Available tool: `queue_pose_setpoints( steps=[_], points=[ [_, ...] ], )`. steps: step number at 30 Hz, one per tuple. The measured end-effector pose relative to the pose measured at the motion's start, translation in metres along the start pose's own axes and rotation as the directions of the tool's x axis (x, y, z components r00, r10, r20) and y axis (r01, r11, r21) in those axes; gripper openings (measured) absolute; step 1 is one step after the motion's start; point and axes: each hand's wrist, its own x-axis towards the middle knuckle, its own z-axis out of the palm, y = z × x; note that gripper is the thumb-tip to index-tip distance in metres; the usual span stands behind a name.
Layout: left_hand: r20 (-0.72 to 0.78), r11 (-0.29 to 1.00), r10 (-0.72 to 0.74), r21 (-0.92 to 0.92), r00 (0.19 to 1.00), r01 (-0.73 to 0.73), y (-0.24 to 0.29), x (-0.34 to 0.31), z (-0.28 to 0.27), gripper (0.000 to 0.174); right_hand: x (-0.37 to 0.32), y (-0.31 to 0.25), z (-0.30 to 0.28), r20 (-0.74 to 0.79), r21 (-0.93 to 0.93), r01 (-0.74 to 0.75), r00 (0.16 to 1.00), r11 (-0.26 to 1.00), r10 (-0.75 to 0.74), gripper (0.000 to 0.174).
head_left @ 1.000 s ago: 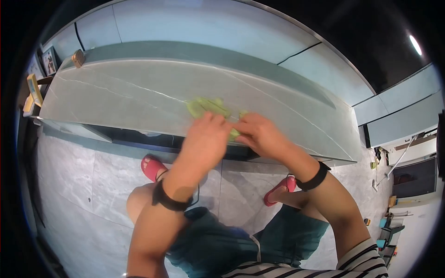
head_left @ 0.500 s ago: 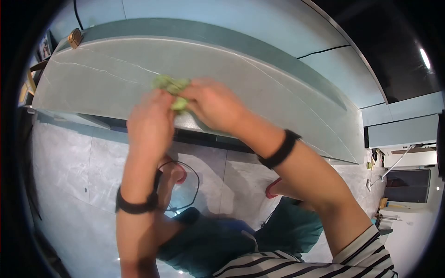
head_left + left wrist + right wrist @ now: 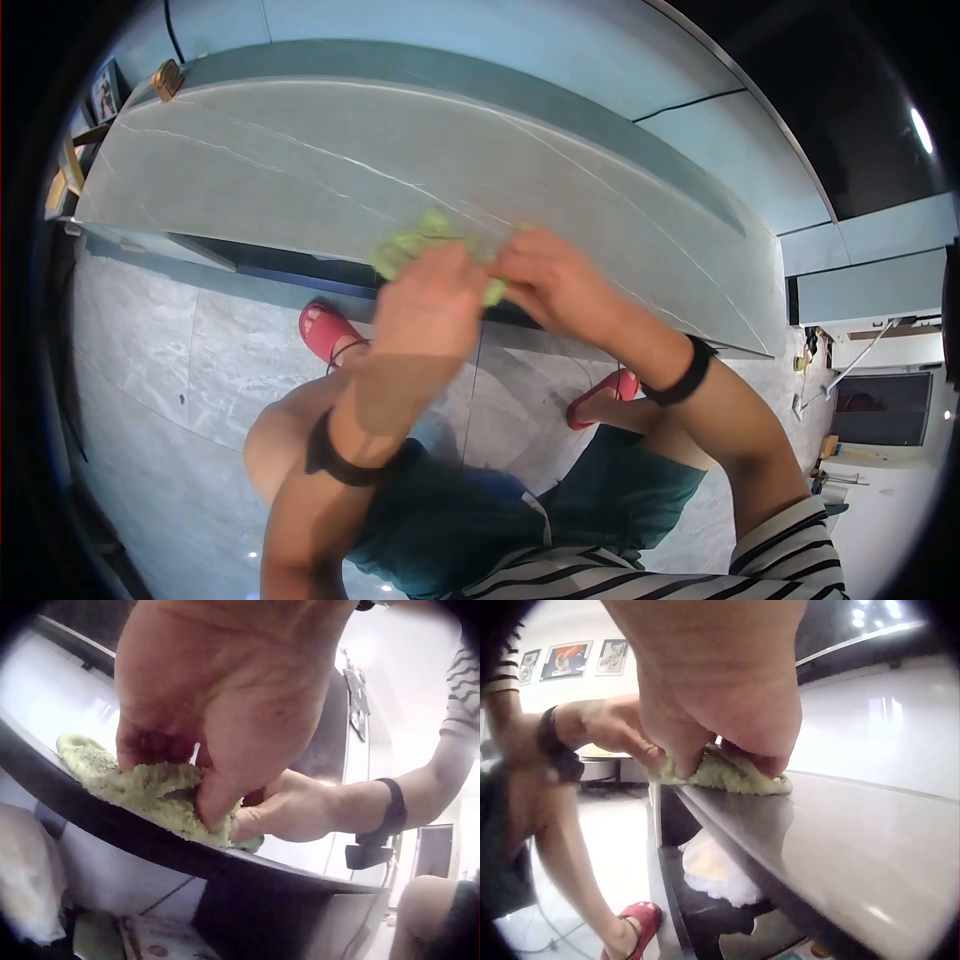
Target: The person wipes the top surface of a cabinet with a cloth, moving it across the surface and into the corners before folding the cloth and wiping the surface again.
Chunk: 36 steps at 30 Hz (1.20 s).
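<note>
We find the green cloth (image 3: 146, 796) bunched on the grey veined surface (image 3: 640, 230), at its front edge and near the middle of its length. The cloth looks light, soft and limp, with a fluffy pile. We judge it neither fragile nor stiff; it should fold and crease under little force, and the pile should give fair grip, though we cannot tell whether it is damp. The gathered folds are the sound place to take hold; a loose corner would likely trail.

The left hand (image 3: 430, 300) pinches the cloth, thumb against curled fingers, pressing it down onto the surface. The right hand (image 3: 555, 280) pinches it likewise, just beside the left, its thumb on the edge side. The head view is blurred at the fingertips, so we rely on the wrist views for both grips.

As to edges, the front edge runs directly beside the cloth and drops to an open compartment, where a white bundle (image 3: 716, 870) lies. We consider a slip over this edge the main risk. At the rear, a raised ledge (image 3: 400, 75) and pale panels (image 3: 420, 28) bound the reach. Sideways, we judge the room ample both ways, with a small brown object (image 3: 166, 80) at the far left end. Below, we note red slippers (image 3: 322, 335) on the floor (image 3: 150, 350).
</note>
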Motion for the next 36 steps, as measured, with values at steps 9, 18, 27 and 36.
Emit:
queue_pose_setpoints(
  steps=[9,18,27,36],
  points=[
    [-0.003,0.974,-0.224,0.038,0.975,0.224,-0.062,-0.006,-0.046,0.018,0.085,-0.005,0.050,-0.023,-0.048,0.131,0.991,0.990,-0.133,0.017],
    [0.073,0.922,-0.362,0.174,0.929,0.346,-0.100,0.006,-0.076,0.021,0.145,-0.023,0.070,0.122,-0.125,-0.003,0.992,0.992,0.018,0.018],
    [0.084,0.999,0.004,0.034,0.996,-0.007,0.009,0.030,0.003,0.014,-0.012,0.022,0.000,-0.013,-0.103,-0.058,0.998,0.993,0.057,0.013],
    [0.069,0.992,-0.047,0.122,0.996,0.038,0.018,0.014,0.006,0.020,-0.018,0.006,0.003,-0.047,-0.135,-0.059,0.997,0.989,0.053,0.012]
  ],
)
